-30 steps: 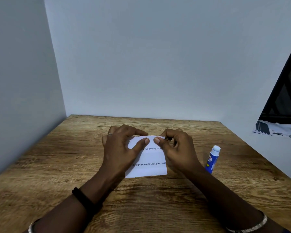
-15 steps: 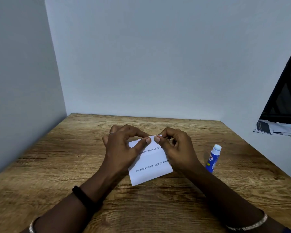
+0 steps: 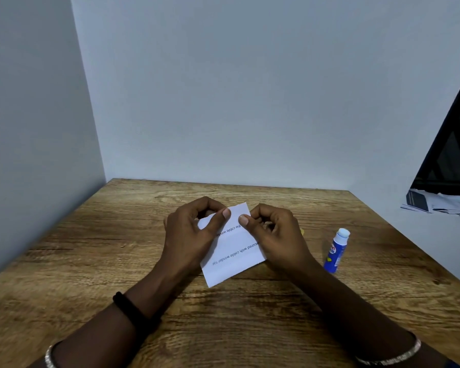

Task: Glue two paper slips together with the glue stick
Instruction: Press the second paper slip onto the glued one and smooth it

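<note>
Paper slips (image 3: 234,251): side edges and part of the print hidden under left hand (image 3: 189,235) and right hand (image 3: 276,240); one sheet or two, cannot tell.
Glue stick (image 3: 336,251): at 3 o'clock of the slips, label too small to read.
Dark panel (image 3: 454,155): at 3 o'clock, cut by the picture's edge.
Surface (image 3: 91,261): cut off at 6 o'clock, with both forearms (image 3: 356,314).

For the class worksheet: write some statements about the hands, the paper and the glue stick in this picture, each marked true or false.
1. The left hand and right hand both pinch the paper. True.
2. The glue stick lies on its side. False: it stands upright on the table.
3. The right hand holds the glue stick. False: it stands apart, to that hand's right.
4. The paper shows printed text. True.
</note>
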